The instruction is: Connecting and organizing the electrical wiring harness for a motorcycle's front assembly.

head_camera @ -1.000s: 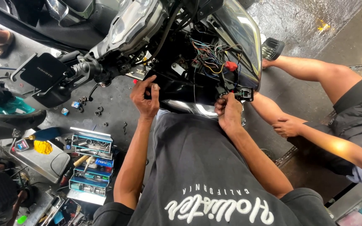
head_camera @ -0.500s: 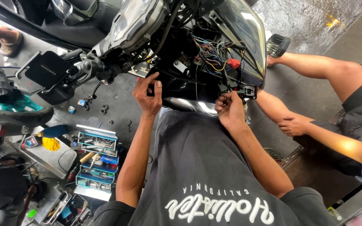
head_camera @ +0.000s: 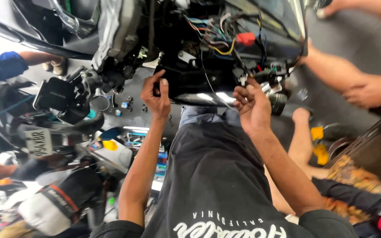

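Since half a second ago the view has tipped down and closed in on the motorbike's opened front; both hands have stayed on the same spot, so the work looks unchanged, still at the black housing (head_camera: 199, 83) under the wiring. Left hand (head_camera: 156, 94) sits at the left edge of that housing, thumb and forefinger curled onto its rim, closed on the edge, no tool visible. Right hand (head_camera: 252, 105) has come slightly off the metal: fingers bent, half curled, close below the small connectors (head_camera: 261, 72); I cannot tell whether it pinches anything, it may be holding a small part or nothing. My read: the left steadies the housing while the right handles a plug or fastener. The housing is glossy black, with a bright chrome strip (head_camera: 212, 98) along its lower side, tucked into the bike's nose just above the person's knees. Above it the wire bundle (head_camera: 212, 37) hangs loose: blue, yellow, green and black leads, one red connector block (head_camera: 246, 39) up right. Another person's arm and hands (head_camera: 367, 90) reach in from the right, apart from the wearer's own. On the floor, lower left, lie an open tool tray (head_camera: 144, 139) and a yellow rag (head_camera: 110, 145); small loose bits (head_camera: 126, 104) lie near the handlebar switch (head_camera: 58, 94).
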